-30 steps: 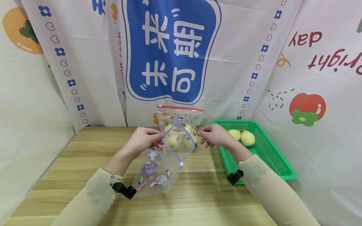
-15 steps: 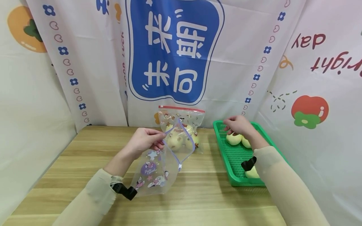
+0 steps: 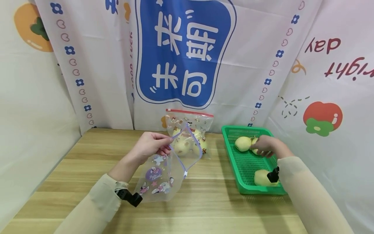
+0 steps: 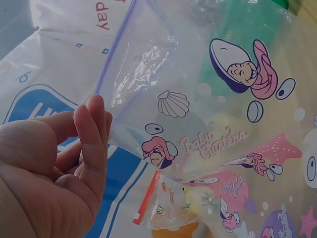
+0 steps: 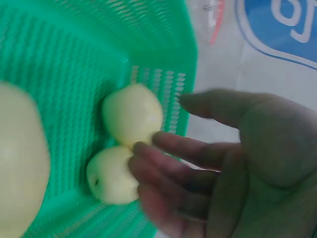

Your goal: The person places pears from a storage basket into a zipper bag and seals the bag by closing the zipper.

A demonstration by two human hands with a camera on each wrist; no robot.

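Pinching one side of a clear cartoon-print zip bag [image 3: 163, 177] by its purple rim with the left hand [image 3: 153, 144]; hovering over a green mesh basket [image 3: 243, 162] with the right hand [image 3: 267, 146], gripping nothing, fingers loosely bent and parted. Too blurred to tell whether touching the rear-right pear [image 3: 255, 140] below. Liable to fold shut, as a thin bag held at one side only, and so to catch fruit at the mouth; liable also to slip from so light a pinch under sudden weight. Apt, if grasped poorly on smooth skin, to bump the rear-left pear [image 3: 243, 144] just beside. Sharing the basket with a near pear [image 3: 263, 178] toward the front. Set out on a streaked wood-grain table [image 3: 102, 169], near an upright fruit-filled red-zipped bag [image 3: 204, 130]. Enclosed by white printed sheets [image 3: 248, 48], with sideways Chinese characters on a blue panel [image 3: 184, 52].
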